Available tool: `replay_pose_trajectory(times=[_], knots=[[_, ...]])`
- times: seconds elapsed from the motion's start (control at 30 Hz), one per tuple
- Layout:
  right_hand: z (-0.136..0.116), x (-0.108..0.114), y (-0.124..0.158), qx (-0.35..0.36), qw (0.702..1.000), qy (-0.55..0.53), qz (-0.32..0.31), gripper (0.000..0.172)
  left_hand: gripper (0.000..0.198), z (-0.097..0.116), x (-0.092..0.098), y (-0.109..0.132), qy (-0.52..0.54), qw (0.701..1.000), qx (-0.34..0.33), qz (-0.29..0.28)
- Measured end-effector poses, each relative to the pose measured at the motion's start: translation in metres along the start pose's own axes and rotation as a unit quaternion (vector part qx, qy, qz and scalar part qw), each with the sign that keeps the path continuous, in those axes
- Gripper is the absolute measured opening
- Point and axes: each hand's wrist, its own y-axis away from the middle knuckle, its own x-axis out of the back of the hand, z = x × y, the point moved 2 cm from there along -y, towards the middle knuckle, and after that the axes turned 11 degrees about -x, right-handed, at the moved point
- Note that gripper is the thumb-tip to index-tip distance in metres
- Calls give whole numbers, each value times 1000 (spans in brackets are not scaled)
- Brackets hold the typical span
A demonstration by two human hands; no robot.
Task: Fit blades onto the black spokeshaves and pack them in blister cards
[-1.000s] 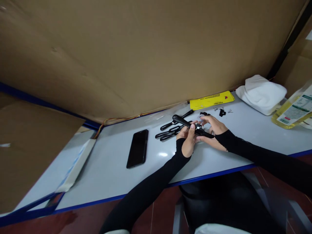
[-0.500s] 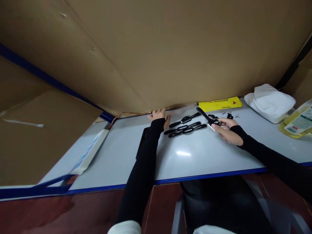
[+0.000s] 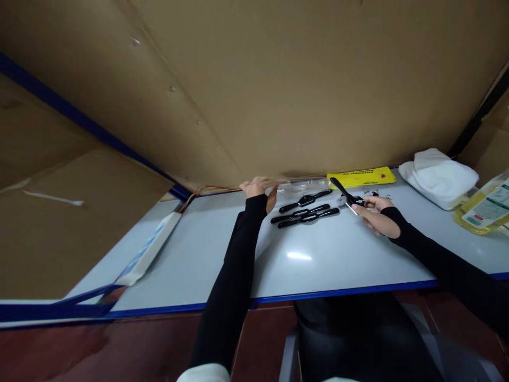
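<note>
**One held, three laid side by side**

Head view, sole view, as seen from where I stand.

Item: black tool [image 3: 345,196], one, in the right hand [image 3: 377,215] above the tabletop [image 3: 178,276]. Fingers and thumb pinch its middle, so one handle juts out toward the wall, tilted upward. A bright straight edge shows at the grip, with the thumb near it.

Item: left hand [image 3: 256,187], stretched to the back of the tabletop, at the end of a clear plastic wrapper [image 3: 304,188]. Whether its fingers pinch the film or merely rest there, I cannot tell (the wrist hides the palm).

Item: three further black tools, lying roughly parallel between the hands, presumably for easy reach: one with a filled centre [image 3: 306,200], a slotted one [image 3: 300,214], and a second slotted one [image 3: 309,218] just beside it.

Item: small metal pieces [image 3: 371,191], beyond the right hand, partly covered by it; seemingly grouped so none stray.

Item: yellow card [image 3: 360,178], flat along the wall, perhaps to keep the front free.

Item: white cloth [image 3: 439,178], bunched, beside a bottle of yellow liquid [image 3: 487,209].

Item: dark flat object [image 3: 233,236], mostly under the left sleeve.
</note>
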Motion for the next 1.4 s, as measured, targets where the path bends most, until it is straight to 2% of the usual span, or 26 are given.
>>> replay_pose_trajectory(times=[0.1,0.17,0.27,0.33,0.4,0.5,0.6,0.67,0.73,0.77,0.83,0.87,0.97,1.0,1.03,1.1,1.2,1.3,1.4], knots=[[-11,12,2,11,1000,-27,8,62,19,18,9,6,40,985,-84,144],[-17,23,0,45,997,-61,22,66,13,37,9,12,68,965,-150,203],[-19,35,-5,127,989,-59,48,67,10,75,-4,25,122,935,-227,245],[-16,36,-8,188,981,15,36,62,10,99,-18,34,176,914,-259,260],[-10,31,-9,249,961,119,28,53,14,116,-33,44,227,890,-281,280],[1,18,-7,295,934,201,21,41,21,125,-49,52,297,869,-270,290],[10,4,-4,243,956,144,-74,42,15,123,-53,54,311,875,-236,285],[14,-3,-3,205,966,98,-122,46,13,123,-52,54,314,885,-192,284],[14,-5,-3,209,968,85,-109,47,35,124,-49,56,362,880,-120,283],[13,-5,-3,223,967,88,-91,47,51,125,-48,58,404,866,-84,283],[9,-1,-3,252,961,100,-60,45,72,128,-48,60,515,820,-20,250],[8,1,-3,264,957,108,-51,45,74,130,-49,60,576,793,8,199],[4,6,-3,290,945,141,-53,43,71,139,-55,59,698,711,82,-29],[4,7,-3,291,943,151,-60,42,73,142,-56,59,708,694,101,-83],[5,7,-3,288,942,160,-72,42,75,143,-56,58,710,686,116,-111],[6,6,-3,270,943,170,-96,41,76,146,-55,57,712,675,132,-141],[9,4,-3,257,946,167,-101,42,73,149,-53,58,739,626,145,-201],[8,4,-2,334,930,151,-32,34,72,150,-55,59,763,585,172,-215],[9,7,-2,404,897,171,61,22,74,151,-59,61,769,577,196,-190]])
